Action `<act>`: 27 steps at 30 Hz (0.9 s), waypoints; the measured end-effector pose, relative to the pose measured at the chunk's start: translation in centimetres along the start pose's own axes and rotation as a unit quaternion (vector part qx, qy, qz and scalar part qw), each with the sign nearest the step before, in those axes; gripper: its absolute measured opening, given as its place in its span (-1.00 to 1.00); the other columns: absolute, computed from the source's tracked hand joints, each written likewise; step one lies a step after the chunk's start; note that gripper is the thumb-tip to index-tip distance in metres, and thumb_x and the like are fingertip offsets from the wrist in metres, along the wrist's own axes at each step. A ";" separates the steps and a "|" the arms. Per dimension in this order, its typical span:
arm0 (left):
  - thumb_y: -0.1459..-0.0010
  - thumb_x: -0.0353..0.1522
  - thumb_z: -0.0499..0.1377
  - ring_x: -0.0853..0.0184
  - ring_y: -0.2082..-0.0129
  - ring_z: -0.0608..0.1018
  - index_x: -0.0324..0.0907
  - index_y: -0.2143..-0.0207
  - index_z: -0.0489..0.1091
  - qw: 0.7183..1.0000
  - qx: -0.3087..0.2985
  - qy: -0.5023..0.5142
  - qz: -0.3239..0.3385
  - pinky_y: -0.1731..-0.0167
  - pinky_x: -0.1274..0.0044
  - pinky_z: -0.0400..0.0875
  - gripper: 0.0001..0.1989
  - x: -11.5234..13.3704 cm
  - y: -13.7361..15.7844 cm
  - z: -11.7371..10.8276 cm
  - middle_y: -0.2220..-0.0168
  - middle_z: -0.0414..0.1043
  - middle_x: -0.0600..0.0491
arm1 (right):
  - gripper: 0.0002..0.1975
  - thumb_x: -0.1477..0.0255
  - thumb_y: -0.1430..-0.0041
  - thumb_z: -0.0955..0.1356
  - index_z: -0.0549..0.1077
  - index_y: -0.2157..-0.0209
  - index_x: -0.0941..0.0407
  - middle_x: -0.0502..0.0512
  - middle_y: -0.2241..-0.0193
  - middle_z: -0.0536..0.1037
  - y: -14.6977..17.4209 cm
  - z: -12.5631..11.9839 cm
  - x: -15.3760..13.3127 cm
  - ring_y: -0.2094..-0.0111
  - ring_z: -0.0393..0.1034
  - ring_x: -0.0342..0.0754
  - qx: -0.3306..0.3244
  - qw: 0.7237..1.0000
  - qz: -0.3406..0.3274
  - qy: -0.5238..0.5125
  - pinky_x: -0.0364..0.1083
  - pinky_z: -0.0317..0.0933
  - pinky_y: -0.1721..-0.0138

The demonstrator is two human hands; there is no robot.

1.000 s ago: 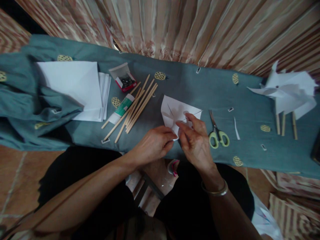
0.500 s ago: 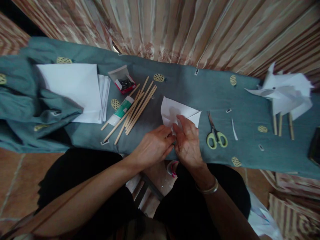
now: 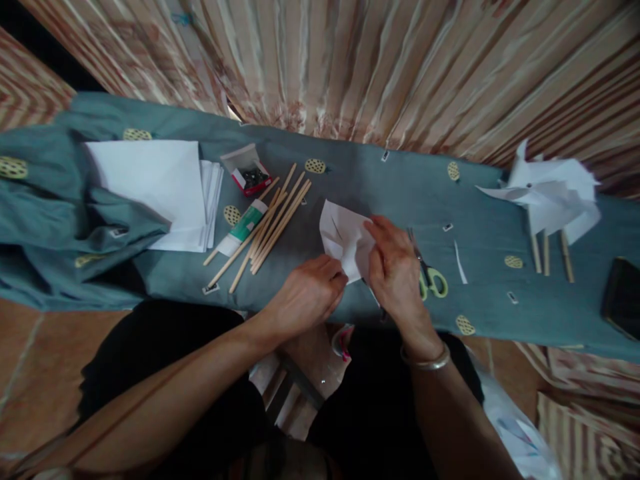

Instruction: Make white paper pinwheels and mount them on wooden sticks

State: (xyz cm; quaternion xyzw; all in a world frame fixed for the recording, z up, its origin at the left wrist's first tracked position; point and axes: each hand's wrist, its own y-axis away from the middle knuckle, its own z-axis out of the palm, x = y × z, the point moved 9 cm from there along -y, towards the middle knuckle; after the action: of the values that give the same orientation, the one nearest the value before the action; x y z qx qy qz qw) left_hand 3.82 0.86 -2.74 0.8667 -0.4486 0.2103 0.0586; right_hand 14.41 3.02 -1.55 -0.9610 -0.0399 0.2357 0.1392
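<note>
A piece of white paper [image 3: 345, 227] with slits and raised folds lies on the green cloth in front of me. My left hand [image 3: 315, 283] is closed, its fingers pinching the paper's near left edge. With bent fingers, my right hand [image 3: 395, 260] grips the right side of the same paper. The fingertips partly hide the paper's near and right edges. Just beyond my right hand lie scissors [image 3: 438, 283] with pale green handles, partly covered by that hand.
To the left lie several wooden sticks [image 3: 281, 227], a green and white tube [image 3: 243, 228], an open small box [image 3: 250, 179] and a paper stack [image 3: 155, 180]. On the right are white paper pinwheels [image 3: 555, 193] on sticks, a paper strip [image 3: 461, 263] and a dark phone-like object [image 3: 623, 297].
My right hand has moved right and lifted the paper's right side, which now bends upward. My left hand stays at the near edge. The view has shifted slightly.
</note>
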 end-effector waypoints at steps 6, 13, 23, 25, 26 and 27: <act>-0.22 -0.46 0.08 0.21 0.22 0.47 -0.29 0.28 0.46 1.000 -0.009 -0.009 0.003 0.20 0.40 0.44 -0.84 -0.7 0.0 -0.6 0.25 0.46 -0.09 | -0.56 0.34 -0.34 0.16 0.39 -0.11 0.25 0.38 -0.10 0.46 -2.6 0.9 2.1 -0.14 0.34 0.21 -0.047 0.996 0.029 0.073 0.23 0.18 -0.13; -0.24 -0.49 0.03 0.20 0.17 0.45 -0.27 0.24 0.48 0.998 0.039 -0.041 -0.019 0.15 0.36 0.42 -0.78 -3.5 0.1 -2.6 0.21 0.45 -0.11 | -0.64 0.24 -0.18 0.32 0.54 0.07 0.12 0.19 0.22 0.63 -1.5 -0.8 5.4 0.19 0.53 0.12 -0.025 0.992 0.119 -0.016 0.13 0.34 0.08; -0.17 -0.55 0.06 0.17 0.07 0.43 -0.21 0.13 0.48 0.995 0.085 -0.041 -0.019 0.05 0.32 0.39 -0.72 -4.5 -0.1 -3.9 0.08 0.44 -0.08 | -0.60 0.25 -0.02 0.43 0.53 0.10 0.14 0.08 0.41 0.60 2.4 -0.3 8.9 0.41 0.48 -0.05 -0.045 0.951 0.238 -0.195 -0.03 0.39 0.35; -0.19 -0.53 0.06 0.16 0.04 0.42 -0.19 0.09 0.46 0.994 0.100 -0.031 -0.012 0.01 0.30 0.37 -0.71 -3.7 0.2 -4.1 0.02 0.42 -0.09 | -0.58 0.25 -0.02 0.43 0.52 0.08 0.13 0.09 0.40 0.61 3.0 -0.6 8.6 0.41 0.48 -0.04 -0.048 0.953 0.238 -0.180 -0.02 0.39 0.36; -0.21 -0.51 0.07 0.16 0.03 0.42 -0.19 0.07 0.44 0.995 0.102 -0.020 -0.003 0.00 0.30 0.37 -0.73 -3.0 0.4 -4.0 0.01 0.41 -0.09 | -0.58 0.24 -0.03 0.43 0.51 0.08 0.12 0.09 0.40 0.62 3.2 -0.8 8.4 0.42 0.48 -0.03 -0.048 0.955 0.238 -0.169 -0.02 0.39 0.36; -0.22 -0.47 0.08 0.16 0.03 0.42 -0.19 0.08 0.43 0.995 0.099 -0.005 0.011 0.00 0.30 0.37 -0.76 -2.3 0.6 -3.8 0.01 0.41 -0.09 | -0.58 0.24 -0.03 0.42 0.51 0.07 0.11 0.09 0.40 0.63 3.4 -1.1 8.1 0.43 0.48 -0.03 -0.048 0.958 0.238 -0.154 -0.02 0.38 0.36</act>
State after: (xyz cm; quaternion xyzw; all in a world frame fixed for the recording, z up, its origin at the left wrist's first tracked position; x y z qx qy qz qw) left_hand 1.01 3.36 -0.27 0.8641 -0.4356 0.2500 -0.0321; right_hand 22.14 0.64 -5.18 -0.9005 0.1575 0.4046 0.0246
